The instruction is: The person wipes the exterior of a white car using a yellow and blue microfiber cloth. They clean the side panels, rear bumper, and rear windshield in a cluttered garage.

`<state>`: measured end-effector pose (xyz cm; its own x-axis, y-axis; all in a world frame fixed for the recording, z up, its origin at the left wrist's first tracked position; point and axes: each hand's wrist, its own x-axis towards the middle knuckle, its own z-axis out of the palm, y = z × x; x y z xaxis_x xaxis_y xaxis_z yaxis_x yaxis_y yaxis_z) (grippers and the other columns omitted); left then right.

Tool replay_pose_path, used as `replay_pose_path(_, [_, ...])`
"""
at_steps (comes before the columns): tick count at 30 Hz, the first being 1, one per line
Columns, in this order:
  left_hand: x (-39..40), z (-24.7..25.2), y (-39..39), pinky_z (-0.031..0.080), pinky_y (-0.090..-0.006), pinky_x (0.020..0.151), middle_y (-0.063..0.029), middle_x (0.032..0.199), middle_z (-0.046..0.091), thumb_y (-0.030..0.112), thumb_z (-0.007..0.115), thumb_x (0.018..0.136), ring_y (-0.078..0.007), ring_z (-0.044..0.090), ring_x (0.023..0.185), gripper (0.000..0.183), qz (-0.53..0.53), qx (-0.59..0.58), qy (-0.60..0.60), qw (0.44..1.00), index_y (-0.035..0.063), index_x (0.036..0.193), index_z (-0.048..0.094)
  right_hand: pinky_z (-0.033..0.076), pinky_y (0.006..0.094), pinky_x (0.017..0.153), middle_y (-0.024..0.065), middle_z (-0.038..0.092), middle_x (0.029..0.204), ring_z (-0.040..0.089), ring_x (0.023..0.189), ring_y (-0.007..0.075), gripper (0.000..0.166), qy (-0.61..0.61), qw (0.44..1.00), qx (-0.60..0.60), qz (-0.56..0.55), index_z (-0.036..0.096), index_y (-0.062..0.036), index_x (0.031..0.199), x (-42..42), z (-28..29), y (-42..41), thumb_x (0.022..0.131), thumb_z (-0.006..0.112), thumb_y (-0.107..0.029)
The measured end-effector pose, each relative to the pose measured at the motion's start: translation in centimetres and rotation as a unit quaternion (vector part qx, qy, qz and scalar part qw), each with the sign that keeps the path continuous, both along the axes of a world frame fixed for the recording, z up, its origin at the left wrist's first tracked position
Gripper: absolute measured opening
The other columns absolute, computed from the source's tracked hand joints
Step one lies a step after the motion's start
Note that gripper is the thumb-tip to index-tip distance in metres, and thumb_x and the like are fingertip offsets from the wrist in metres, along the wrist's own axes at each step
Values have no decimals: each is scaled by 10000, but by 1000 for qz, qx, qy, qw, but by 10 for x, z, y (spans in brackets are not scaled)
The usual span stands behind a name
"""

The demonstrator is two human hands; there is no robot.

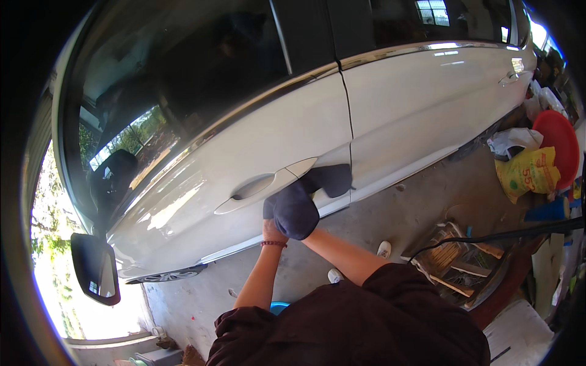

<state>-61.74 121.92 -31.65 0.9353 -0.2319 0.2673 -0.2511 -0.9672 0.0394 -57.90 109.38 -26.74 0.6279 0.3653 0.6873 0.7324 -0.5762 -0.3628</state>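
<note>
A dark cloth (295, 210) is bunched over both hands beside the front door of a white car (297, 119). My left hand (274, 227), below a red bead bracelet, is at the cloth's left part; its fingers are hidden under the fabric. My right hand is covered by the cloth, with only the bare forearm coming out of it. A loose end of the cloth spreads right over the door panel, up to the gap between the doors. Just above and left of the cloth is the door handle (274, 183).
The side mirror (95, 270) sticks out at the lower left. A blue basin (278, 307) shows partly beside my body. On the right are a yellow sack (526, 176), a red basin (556, 146) and a crate with wood pieces (458, 265). A black hose or cable (494, 236) crosses there.
</note>
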Motion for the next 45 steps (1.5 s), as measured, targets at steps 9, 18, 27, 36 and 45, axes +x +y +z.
replay_pose_path(9, [-90,102,9,241,-504,1108,-184,1367,489,368,680,780,-379,389,1299,633,45,-58,-45,996,57,1310,528,429,463,755,110,524,848,542,844,321,190,109,948,98,282,577,-62,891,-60,86,7,845,615,-242])
replay_pose_path(18, [-3,113,-16,365,-493,1034,-179,1295,545,263,618,860,-380,485,1211,475,68,-171,-118,976,75,1289,540,250,511,949,168,441,1203,372,1205,352,532,34,996,19,-78,534,-27,1200,-22,99,-33,762,662,-299])
replay_pose_path(27, [3,129,36,417,-412,1014,-118,1271,595,258,662,829,-306,545,1178,471,-23,-273,-103,956,102,1266,579,279,420,852,58,531,1079,483,1055,240,331,-103,989,-64,-81,590,-80,1040,-2,101,7,765,625,-262])
replay_pose_path(36, [-35,134,45,423,-452,989,-145,1095,646,318,664,801,-367,582,1050,401,54,-143,-195,969,107,1142,647,302,407,919,82,579,1094,530,1095,246,256,-103,989,-100,25,632,-45,987,-25,81,-15,796,538,-188])
replay_pose_path(45, [22,225,-21,421,-487,844,-130,936,621,382,681,762,-360,565,932,298,6,-95,-271,958,114,891,674,289,490,984,239,472,1324,448,1184,403,444,-76,987,-43,-137,567,66,1181,15,109,-32,802,564,-165])
